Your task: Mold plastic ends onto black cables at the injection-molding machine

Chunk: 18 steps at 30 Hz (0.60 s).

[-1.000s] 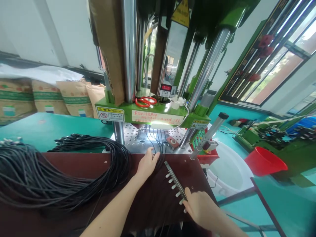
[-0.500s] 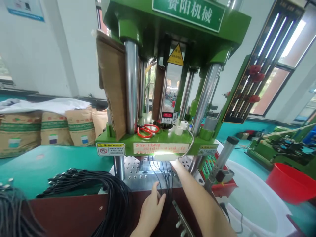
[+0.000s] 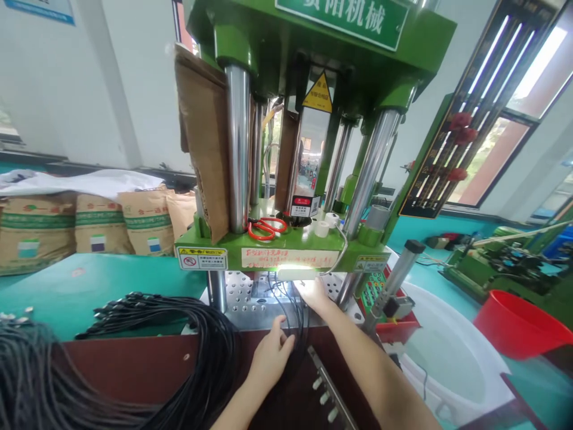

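Observation:
My left hand is in front of the press bed, thumb and forefinger apart. Beside its fingertips run several thin black cables, which come down from the metal mould plate; I see no cable gripped in it. Stretched under the green press, my right hand is at the cables' upper ends, just below a lit lamp bar. Glare and the lamp hide its fingers, so whether they grip anything is unclear. A metal bar with white pegs lies below my right forearm.
Bundles of black cables hang over the table edge at left. Red-handled scissors and white tape rolls lie on the press ledge. At right are a red control box, a white tub and a red basin.
My right hand has shifted slightly and more of it shows below the lamp. My left hand stays beside the cables, fingers still apart. The view has tipped slightly downward.

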{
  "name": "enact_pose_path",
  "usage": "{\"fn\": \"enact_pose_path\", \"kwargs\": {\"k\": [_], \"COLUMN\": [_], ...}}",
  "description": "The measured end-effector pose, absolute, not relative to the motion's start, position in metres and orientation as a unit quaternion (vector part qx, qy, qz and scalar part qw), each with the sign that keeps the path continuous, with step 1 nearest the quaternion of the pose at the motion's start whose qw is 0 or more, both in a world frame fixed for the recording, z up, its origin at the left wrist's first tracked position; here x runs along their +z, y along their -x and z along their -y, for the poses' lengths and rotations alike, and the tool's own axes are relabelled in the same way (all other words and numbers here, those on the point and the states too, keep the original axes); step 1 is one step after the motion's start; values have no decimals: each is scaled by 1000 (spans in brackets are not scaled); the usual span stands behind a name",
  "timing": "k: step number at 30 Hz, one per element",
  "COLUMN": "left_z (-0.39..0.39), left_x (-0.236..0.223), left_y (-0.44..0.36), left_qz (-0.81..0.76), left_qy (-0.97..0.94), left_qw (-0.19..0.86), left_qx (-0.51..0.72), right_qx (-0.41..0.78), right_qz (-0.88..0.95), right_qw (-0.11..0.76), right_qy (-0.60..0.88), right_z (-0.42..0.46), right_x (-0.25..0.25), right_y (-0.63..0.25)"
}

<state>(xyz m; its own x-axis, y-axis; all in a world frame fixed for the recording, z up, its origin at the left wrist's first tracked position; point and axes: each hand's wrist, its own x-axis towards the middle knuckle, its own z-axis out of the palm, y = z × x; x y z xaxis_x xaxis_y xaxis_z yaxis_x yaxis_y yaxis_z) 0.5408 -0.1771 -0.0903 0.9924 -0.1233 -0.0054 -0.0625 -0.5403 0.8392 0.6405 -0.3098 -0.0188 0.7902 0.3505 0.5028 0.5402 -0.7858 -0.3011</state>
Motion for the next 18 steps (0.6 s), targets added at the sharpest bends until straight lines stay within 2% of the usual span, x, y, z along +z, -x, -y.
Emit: {"fn": "enact_pose_path", "kwargs": {"k": [4,6,9,11,14,16,18], "left_z": [175,174,175,178,185,190,193], "left_x": [-93,-91,-85,-79,-71,-65,-60], "left_y": [-543,-544,-547,-551,-561,-568,-573], "left_qz": [54,11,-79,-114,-140,-146,-135], "left_qy": [-838,-762,-623,-579,-526,-487,-453], "left_qw": [543,647,777,806,834,849,859], "left_qx": [-14,-15,-25,-35,-91,-145,-197], "right_qx": [-189,-205,-284,-334,-301,-296,-295], "right_qz": [264,214,48,-77,-144,-146,-132], "right_qw": [218,237,213,175,164,167,206], "right_qy": [920,925,934,923,928,929,923], "right_z": [367,411,485,527,562,565,554], "right_x": [-19,-24,-58,-98,-152,-162,-146], "right_y": [-562,-512,-435,-389,-340,-329,-338]}}
